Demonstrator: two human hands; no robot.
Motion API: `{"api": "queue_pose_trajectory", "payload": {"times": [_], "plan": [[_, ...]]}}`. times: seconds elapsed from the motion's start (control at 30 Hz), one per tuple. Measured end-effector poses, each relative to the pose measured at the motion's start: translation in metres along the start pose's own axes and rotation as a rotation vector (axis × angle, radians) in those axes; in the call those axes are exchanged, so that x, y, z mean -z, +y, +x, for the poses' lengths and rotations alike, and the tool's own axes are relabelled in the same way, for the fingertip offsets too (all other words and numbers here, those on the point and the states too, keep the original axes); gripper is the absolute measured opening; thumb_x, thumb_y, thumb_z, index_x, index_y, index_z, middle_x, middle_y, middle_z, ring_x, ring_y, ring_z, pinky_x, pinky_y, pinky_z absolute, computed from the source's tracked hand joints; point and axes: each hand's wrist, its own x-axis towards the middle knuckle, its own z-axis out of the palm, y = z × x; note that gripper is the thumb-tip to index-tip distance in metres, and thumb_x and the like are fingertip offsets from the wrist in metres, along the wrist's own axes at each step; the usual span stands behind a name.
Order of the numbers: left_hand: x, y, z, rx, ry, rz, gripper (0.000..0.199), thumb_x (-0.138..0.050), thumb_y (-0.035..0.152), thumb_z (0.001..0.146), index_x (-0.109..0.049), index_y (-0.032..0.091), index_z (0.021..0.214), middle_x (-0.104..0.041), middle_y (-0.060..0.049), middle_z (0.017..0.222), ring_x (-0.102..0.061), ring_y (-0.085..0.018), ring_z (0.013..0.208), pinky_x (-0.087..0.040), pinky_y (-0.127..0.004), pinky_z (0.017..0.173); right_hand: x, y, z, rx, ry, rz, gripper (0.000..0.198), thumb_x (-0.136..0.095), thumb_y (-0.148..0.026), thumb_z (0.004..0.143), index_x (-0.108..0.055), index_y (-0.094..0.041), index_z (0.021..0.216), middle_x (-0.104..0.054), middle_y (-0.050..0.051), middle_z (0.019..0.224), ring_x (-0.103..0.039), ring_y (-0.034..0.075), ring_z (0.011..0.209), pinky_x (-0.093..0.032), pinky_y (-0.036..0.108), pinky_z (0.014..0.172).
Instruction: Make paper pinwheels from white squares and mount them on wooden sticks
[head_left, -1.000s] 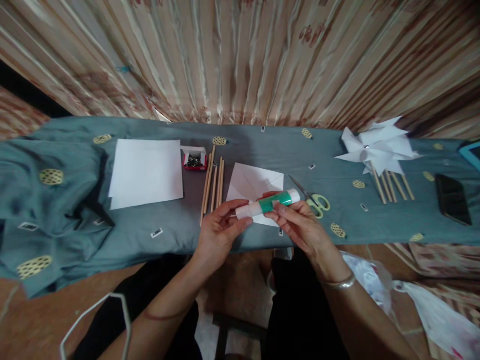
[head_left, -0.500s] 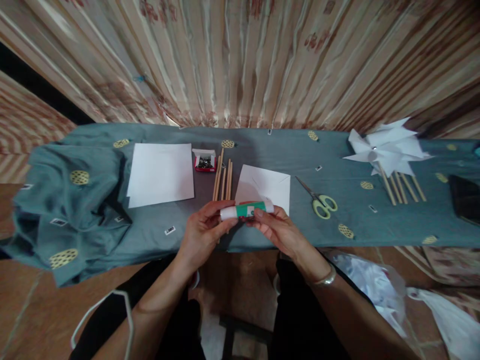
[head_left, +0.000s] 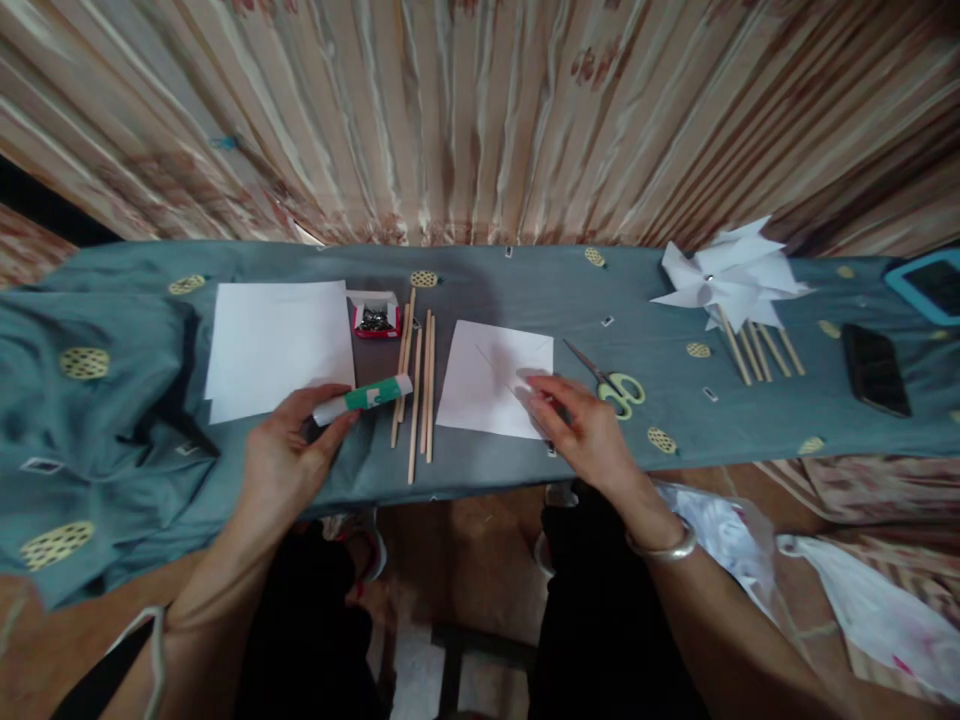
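In my left hand (head_left: 289, 440) is a glue stick (head_left: 367, 396), white with a green label, pinched between thumb and fingers and tilted up to the right. My right hand (head_left: 581, 425) is over the lower right of a white paper square (head_left: 487, 380), thumb and forefinger slightly apart; I cannot tell whether the fingertips touch the sheet. Cut lines run in from the square's corners. Thin wooden sticks (head_left: 428, 385) lie between my hands. Scissors (head_left: 619, 388) with light green handles lie just beyond my right hand.
A stack of white paper (head_left: 277, 345) lies at the left, beside an open red box (head_left: 376, 318) of small metal pins. Paper pinwheels (head_left: 739, 275) on sticks lie at the right, near a black phone (head_left: 876, 370) and a blue-framed device (head_left: 926, 285). Bunched cloth (head_left: 112, 420) covers the left end.
My hands have parted. The left has carried the glue stick to the left; the right has let go of it and moved over the paper square. The view has shifted slightly right.
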Motion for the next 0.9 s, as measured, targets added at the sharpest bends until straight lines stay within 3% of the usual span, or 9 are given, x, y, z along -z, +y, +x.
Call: {"api": "queue_pose_trajectory", "payload": {"times": [0.07,0.17,0.27,0.37,0.43,0.5,0.53,0.63,0.9], "plan": [[0.005,-0.005,0.003,-0.093,0.013,0.096,0.025,-0.062,0.042,0.084,-0.067,0.027,0.103,-0.067,0.0,0.111,-0.057,-0.028,0.113,-0.041,-0.046,0.105,0.014,0.013,-0.005,0.135,-0.013,-0.198,0.036,-0.05,-0.029,0.094,-0.061,-0.018,0.126,-0.063,0.013,0.131,-0.054,0.025,0.126,-0.04,0.051,0.11],[0.011,-0.004,0.006,-0.191,-0.04,0.23,0.026,-0.055,0.042,0.09,-0.064,0.027,0.108,-0.064,0.002,0.118,-0.05,-0.029,0.121,-0.036,-0.05,0.11,0.019,0.025,-0.015,0.232,-0.089,-0.337,0.039,-0.043,-0.023,0.096,-0.055,-0.018,0.133,-0.054,0.013,0.141,-0.046,0.025,0.134,-0.04,0.053,0.111],[0.009,0.006,0.003,-0.28,0.012,0.321,0.037,-0.058,0.039,0.089,-0.058,0.023,0.122,-0.058,0.0,0.127,-0.044,-0.032,0.125,-0.035,-0.049,0.11,0.015,0.026,-0.023,0.277,-0.115,-0.421,0.041,-0.041,-0.018,0.095,-0.054,-0.015,0.134,-0.052,0.015,0.142,-0.044,0.027,0.136,-0.041,0.053,0.11],[-0.012,0.022,-0.009,-0.486,0.04,0.37,0.045,-0.061,0.032,0.089,-0.05,0.021,0.131,-0.052,-0.004,0.135,-0.044,-0.031,0.125,-0.036,-0.05,0.109,0.014,0.021,-0.028,0.296,-0.137,-0.493,0.041,-0.041,-0.016,0.095,-0.055,-0.009,0.132,-0.054,0.018,0.139,-0.046,0.029,0.132,-0.044,0.052,0.108],[-0.036,0.033,-0.02,-0.702,-0.056,0.332,0.037,-0.065,0.029,0.086,-0.057,0.021,0.121,-0.06,-0.006,0.124,-0.052,-0.027,0.115,-0.045,-0.046,0.102,0.017,0.018,-0.031,0.308,-0.166,-0.53,0.041,-0.042,-0.015,0.093,-0.056,-0.007,0.131,-0.054,0.019,0.139,-0.048,0.03,0.129,-0.045,0.052,0.107],[-0.061,0.041,-0.03,-0.811,-0.227,0.295,0.031,-0.063,0.024,0.088,-0.059,0.02,0.119,-0.062,-0.007,0.122,-0.054,-0.026,0.112,-0.048,-0.045,0.098,0.021,0.017,-0.033,0.32,-0.187,-0.537,0.041,-0.044,-0.015,0.092,-0.056,-0.008,0.131,-0.054,0.017,0.139,-0.049,0.03,0.127,-0.046,0.051,0.106],[-0.072,0.043,-0.034,-0.818,-0.305,0.292,0.032,-0.062,0.021,0.088,-0.058,0.018,0.12,-0.062,-0.008,0.125,-0.054,-0.026,0.113,-0.048,-0.045,0.098,0.023,0.017,-0.034,0.322,-0.194,-0.529,0.041,-0.046,-0.015,0.091,-0.057,-0.009,0.13,-0.054,0.016,0.139,-0.05,0.029,0.126,-0.047,0.05,0.105],[-0.092,0.047,-0.036,-0.798,-0.353,0.283,0.03,-0.06,0.02,0.089,-0.06,0.014,0.119,-0.063,-0.012,0.123,-0.054,-0.027,0.111,-0.05,-0.046,0.095,0.028,0.018,-0.034,0.31,-0.218,-0.496,0.04,-0.05,-0.017,0.089,-0.059,-0.011,0.128,-0.055,0.014,0.138,-0.051,0.028,0.125,-0.047,0.049,0.106],[-0.094,0.047,-0.023,-0.837,-0.325,0.281,0.026,-0.062,0.02,0.088,-0.063,0.012,0.113,-0.068,-0.012,0.113,-0.06,-0.025,0.102,-0.054,-0.042,0.084,0.035,0.022,-0.01,0.281,-0.123,-0.386,0.037,-0.052,-0.018,0.091,-0.058,-0.013,0.127,-0.057,0.015,0.137,-0.052,0.027,0.126,-0.045,0.048,0.107]]}}
